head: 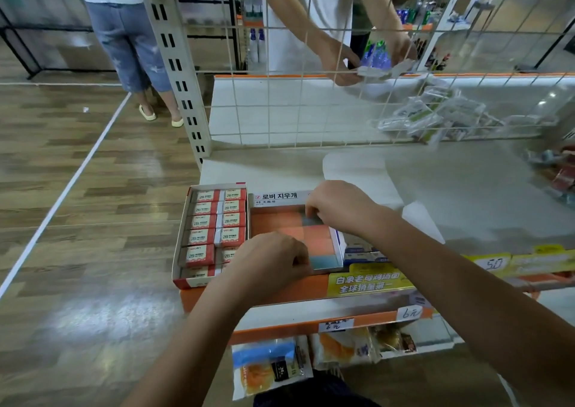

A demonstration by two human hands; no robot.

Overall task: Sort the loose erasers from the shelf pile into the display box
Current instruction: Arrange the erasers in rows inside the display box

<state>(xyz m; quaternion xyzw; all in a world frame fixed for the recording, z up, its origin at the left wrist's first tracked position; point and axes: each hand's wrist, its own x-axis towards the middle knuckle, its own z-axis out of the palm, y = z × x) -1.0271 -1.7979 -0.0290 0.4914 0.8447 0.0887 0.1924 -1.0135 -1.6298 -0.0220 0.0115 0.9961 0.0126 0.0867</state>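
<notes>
Both grips curled over the box (281,202), right one on an eraser; left contents unclear.

Your right hand (339,209) has its fingers bent down at the box's far right corner, fingertips on a grey-blue eraser (311,221) that sits in the grid. Your left hand (267,263) is curled at the near edge; can't tell if it holds anything. The box sits on the shelf (435,176), just beside the 2B box (183,220). Erasers (317,238) are likely light, firm, slightly grippy; pinch them by the short sides and press flat into the row. No loose pile clearly in view.
</notes>
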